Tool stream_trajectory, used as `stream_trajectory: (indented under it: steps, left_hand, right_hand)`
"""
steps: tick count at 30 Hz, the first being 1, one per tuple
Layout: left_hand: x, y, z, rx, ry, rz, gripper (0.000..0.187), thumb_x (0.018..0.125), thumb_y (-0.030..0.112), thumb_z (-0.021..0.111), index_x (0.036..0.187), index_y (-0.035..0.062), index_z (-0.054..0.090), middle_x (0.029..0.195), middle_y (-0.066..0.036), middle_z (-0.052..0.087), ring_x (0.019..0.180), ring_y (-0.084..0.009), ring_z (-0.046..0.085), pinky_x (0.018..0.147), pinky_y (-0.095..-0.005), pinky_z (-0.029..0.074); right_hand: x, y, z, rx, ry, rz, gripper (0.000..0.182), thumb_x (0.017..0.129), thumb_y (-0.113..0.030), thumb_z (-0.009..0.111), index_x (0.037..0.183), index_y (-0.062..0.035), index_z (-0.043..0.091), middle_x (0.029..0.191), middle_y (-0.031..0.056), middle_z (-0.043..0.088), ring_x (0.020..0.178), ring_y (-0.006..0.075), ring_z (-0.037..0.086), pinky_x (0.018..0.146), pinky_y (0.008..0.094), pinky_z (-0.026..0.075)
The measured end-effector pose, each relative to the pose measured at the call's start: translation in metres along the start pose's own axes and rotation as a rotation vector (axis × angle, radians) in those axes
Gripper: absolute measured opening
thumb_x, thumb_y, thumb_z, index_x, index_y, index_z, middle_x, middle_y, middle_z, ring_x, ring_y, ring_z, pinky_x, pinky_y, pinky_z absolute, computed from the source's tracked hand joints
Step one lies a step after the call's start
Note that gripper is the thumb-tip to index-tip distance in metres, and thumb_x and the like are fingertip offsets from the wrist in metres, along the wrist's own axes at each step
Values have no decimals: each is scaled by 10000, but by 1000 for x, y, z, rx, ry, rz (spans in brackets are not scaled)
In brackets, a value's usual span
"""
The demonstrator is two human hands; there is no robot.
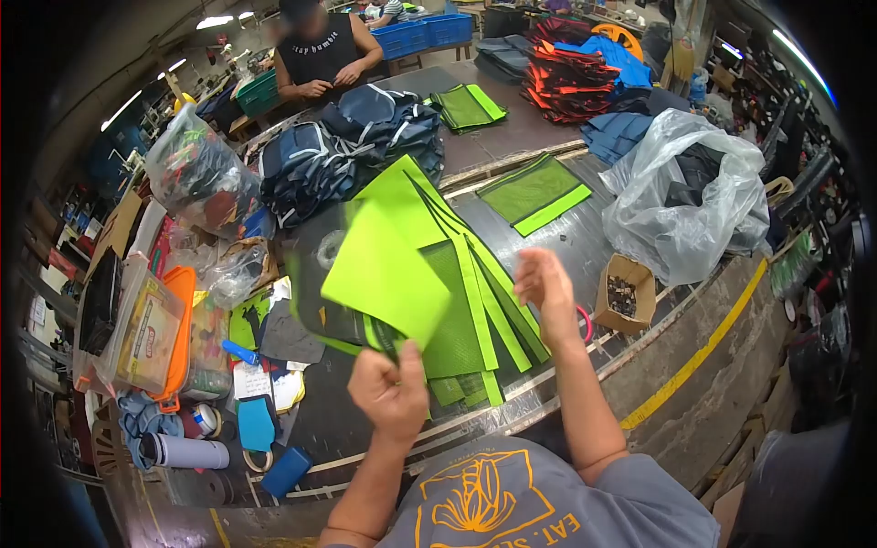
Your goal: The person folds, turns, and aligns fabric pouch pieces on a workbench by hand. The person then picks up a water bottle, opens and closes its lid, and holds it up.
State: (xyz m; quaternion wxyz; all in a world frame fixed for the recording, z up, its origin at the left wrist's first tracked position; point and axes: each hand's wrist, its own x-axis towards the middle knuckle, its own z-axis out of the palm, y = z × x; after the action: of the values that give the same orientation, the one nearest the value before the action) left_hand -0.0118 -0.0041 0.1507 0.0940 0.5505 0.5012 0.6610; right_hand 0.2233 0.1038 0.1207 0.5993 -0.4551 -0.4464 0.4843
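The left hand (388, 393) pinches the lower edge of a lime-green panel (384, 269) extending above it, which looks light and bendable yet probably firm enough to hold by one edge, while the right hand (546, 288), loosely open, hovers beside the mesh pieces (452, 315).

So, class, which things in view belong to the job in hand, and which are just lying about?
Likely part of the job:
- lime green piece, held in the left hand
- fanned stack of green pieces, near the open right hand
- green mesh panel beyond

Apparently just lying about:
- pale flask on its side
- dark blue rectangular item
- orange plastic rim
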Motion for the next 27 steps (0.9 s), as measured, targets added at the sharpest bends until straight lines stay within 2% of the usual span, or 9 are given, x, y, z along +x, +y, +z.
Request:
stream_trajectory:
  steps: [2, 3, 5, 9, 10, 13, 17, 22, 27]
  left_hand:
    - [-14, -11, 18, -79, -9, -83, 476, 928, -5, 787, 694, 104, 388, 683, -16, 523, 597, -109, 455, 563, -286, 332]
    - [-17, -7, 23, -79, -14, -84, 476, 928, -5, 787, 694, 104, 388, 683, -16, 523, 597, -109, 455, 563, -286, 332]
    - [-18, 1, 34, -11, -36, 37, 477, 897, 13, 828, 657, 98, 424, 614, -20, 477, 533, -136, 418, 514, -316, 320]
    - [-23, 8, 34, -49, -142, 83, 471, 889, 15, 846, 627, 87, 461, 576, -3, 479, 498, -119, 410, 482, -314, 313]
    - [-25, 9, 31, -88, -190, 71, 469, 893, 12, 845, 620, 83, 470, 574, 5, 491, 496, -104, 415, 478, -306, 313]
    - [-30, 13, 23, -162, -257, -3, 459, 894, -9, 840, 613, 78, 488, 575, 19, 500, 503, -75, 420, 473, -292, 314]
    - [-36, 10, 22, -254, -313, -37, 449, 893, -39, 831, 613, 71, 498, 583, 35, 489, 521, -49, 417, 477, -279, 317]
    - [-41, 10, 26, -301, -273, -103, 452, 880, -60, 832, 613, 72, 492, 600, 43, 475, 539, -40, 408, 484, -277, 313]
    - [-33, 4, 17, -290, -380, -26, 449, 873, -72, 834, 615, 75, 497, 614, 49, 472, 548, -37, 408, 489, -276, 312]
  right_hand:
    - [-31, -17, 25, 206, -346, 53, 537, 1116, -473, 535, 1413, -27, 567, 1147, 51, 662, 1046, 146, 641, 892, 278, 511]
    - [-43, -15, 41, 207, -341, 55, 537, 1116, -473, 535, 1413, -27, 567, 1147, 51, 662, 1046, 146, 641, 892, 278, 511]
    - [-60, -11, 68, 124, -366, -93, 454, 1073, -318, 665, 1407, -24, 575, 1112, 31, 617, 980, 107, 608, 815, 252, 508]
    - [-50, -5, 76, 198, -356, 47, 372, 1005, -201, 763, 1315, -25, 656, 1126, 29, 600, 958, 82, 578, 795, 246, 505]
    - [-49, -6, 75, 199, -359, 49, 372, 1005, -201, 763, 1315, -25, 656, 1126, 29, 600, 958, 82, 578, 795, 246, 505]
    - [-46, -16, 65, -48, -515, -81, 239, 986, -192, 786, 1157, -34, 728, 1126, 29, 586, 939, 71, 562, 769, 240, 498]
    - [-47, -8, 58, 22, -575, -31, 151, 982, -177, 789, 1031, -41, 742, 1115, 30, 586, 933, 74, 562, 733, 227, 481]
    - [-52, -7, 63, 0, -427, -69, 156, 971, -177, 801, 997, -42, 726, 1093, 26, 596, 910, 87, 570, 740, 242, 473]
    - [-51, -26, 55, 18, -586, -111, 146, 976, -156, 787, 988, -33, 710, 1024, 8, 605, 873, 92, 576, 763, 272, 468]
